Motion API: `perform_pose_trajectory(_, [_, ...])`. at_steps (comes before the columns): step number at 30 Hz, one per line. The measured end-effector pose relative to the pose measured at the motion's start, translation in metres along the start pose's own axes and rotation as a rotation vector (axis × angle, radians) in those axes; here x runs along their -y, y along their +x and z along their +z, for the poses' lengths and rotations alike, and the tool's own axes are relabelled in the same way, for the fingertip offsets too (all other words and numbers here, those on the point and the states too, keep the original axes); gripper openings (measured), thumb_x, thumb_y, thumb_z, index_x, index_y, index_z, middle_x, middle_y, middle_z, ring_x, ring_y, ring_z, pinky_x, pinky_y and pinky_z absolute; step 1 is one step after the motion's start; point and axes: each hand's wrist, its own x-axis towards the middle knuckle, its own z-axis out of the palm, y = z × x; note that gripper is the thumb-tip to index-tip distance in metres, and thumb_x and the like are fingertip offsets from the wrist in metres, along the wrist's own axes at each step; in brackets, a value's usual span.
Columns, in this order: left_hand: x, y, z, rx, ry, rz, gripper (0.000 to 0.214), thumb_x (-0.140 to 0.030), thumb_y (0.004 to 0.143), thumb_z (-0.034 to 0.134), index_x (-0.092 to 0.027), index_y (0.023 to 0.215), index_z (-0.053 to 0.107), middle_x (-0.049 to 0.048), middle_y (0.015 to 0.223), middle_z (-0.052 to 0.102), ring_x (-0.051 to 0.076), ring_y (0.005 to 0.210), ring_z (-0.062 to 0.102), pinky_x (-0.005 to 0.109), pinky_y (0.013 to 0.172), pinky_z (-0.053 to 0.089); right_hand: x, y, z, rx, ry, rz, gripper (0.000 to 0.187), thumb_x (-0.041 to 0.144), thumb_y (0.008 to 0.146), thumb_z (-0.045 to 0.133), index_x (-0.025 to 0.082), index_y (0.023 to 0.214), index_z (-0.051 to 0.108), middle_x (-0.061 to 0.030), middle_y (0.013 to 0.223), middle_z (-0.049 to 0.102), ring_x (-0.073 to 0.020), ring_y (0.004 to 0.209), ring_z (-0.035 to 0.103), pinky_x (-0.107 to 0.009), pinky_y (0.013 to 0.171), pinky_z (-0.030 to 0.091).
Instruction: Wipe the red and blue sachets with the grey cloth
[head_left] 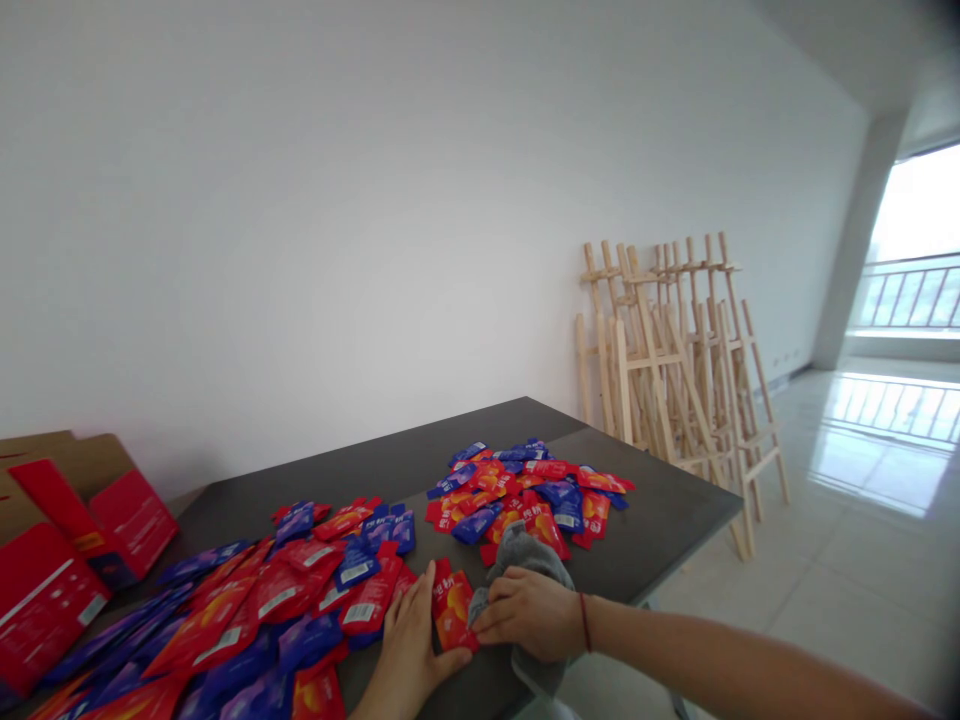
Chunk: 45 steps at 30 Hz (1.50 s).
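Observation:
My left hand (409, 640) lies on the dark table (420, 465) with its fingers against a red sachet (452, 610), holding it down. My right hand (529, 612) is closed on a grey cloth (529, 555) and presses it against the same sachet from the right. A red string bracelet circles my right wrist. To the left of my hands spreads a big heap of red and blue sachets (247, 610). A second heap of red and blue sachets (525, 490) lies just beyond my hands.
Red cartons (52, 580) and a brown cardboard box stand at the table's left end. Several wooden easels (675, 350) lean against the white wall past the table's right end. A tiled floor runs toward a bright window with a railing (911, 295).

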Motion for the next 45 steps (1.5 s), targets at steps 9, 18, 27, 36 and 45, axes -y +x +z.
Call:
perform_pose_trajectory(9, [0.000, -0.001, -0.004, 0.020, -0.009, 0.010, 0.104, -0.032, 0.061, 0.072, -0.007, 0.148, 0.021, 0.0178, 0.151, 0.039, 0.029, 0.142, 0.031, 0.048, 0.118, 0.015, 0.001, 0.022, 0.005, 0.014, 0.055, -0.015, 0.038, 0.016, 0.085, 0.050, 0.026, 0.119, 0.062, 0.0034, 0.120, 0.068, -0.0194, 0.103, 0.052, -0.035, 0.083, 0.034])
perform_pose_trajectory(18, [0.002, -0.001, 0.000, -0.015, -0.016, 0.023, 0.102, -0.028, 0.061, 0.069, -0.015, 0.149, 0.021, 0.0129, 0.153, 0.037, 0.027, 0.142, 0.030, 0.047, 0.118, 0.014, 0.007, 0.013, 0.009, -0.032, 0.019, 0.024, 0.030, 0.022, 0.094, 0.045, 0.024, 0.118, 0.062, 0.0028, 0.123, 0.066, -0.0192, 0.104, 0.050, -0.036, 0.085, 0.033])
perform_pose_trajectory(27, [-0.017, 0.012, -0.023, 0.129, 0.087, -0.074, 0.106, -0.032, 0.053, 0.071, -0.010, 0.147, 0.027, 0.0165, 0.142, 0.049, 0.032, 0.135, 0.039, 0.043, 0.114, 0.017, -0.005, 0.047, 0.012, -0.075, -0.048, 0.448, 0.037, 0.030, 0.090, 0.055, 0.017, 0.124, 0.058, -0.0085, 0.126, 0.061, -0.0258, 0.107, 0.048, -0.041, 0.089, 0.036])
perform_pose_trajectory(36, [-0.002, 0.057, -0.044, -0.103, -0.176, -0.080, 0.035, -0.023, 0.078, 0.044, -0.021, 0.113, 0.048, -0.0004, 0.085, 0.064, 0.017, 0.078, 0.065, 0.028, 0.076, 0.048, -0.002, 0.047, 0.016, -0.219, -0.002, 0.613, 0.032, 0.016, 0.093, 0.046, 0.020, 0.121, 0.059, -0.0065, 0.124, 0.062, -0.0248, 0.107, 0.049, -0.040, 0.089, 0.038])
perform_pose_trajectory(45, [0.117, 0.063, -0.196, -0.327, -0.040, -0.349, 0.025, -0.026, 0.065, 0.053, -0.022, 0.089, 0.055, -0.0031, 0.064, 0.064, 0.022, 0.068, 0.066, 0.029, 0.066, 0.050, -0.004, 0.048, 0.019, -0.173, 0.031, 0.521, 0.032, 0.019, 0.088, 0.050, 0.020, 0.118, 0.062, -0.0053, 0.121, 0.064, -0.0246, 0.104, 0.050, -0.041, 0.088, 0.036])
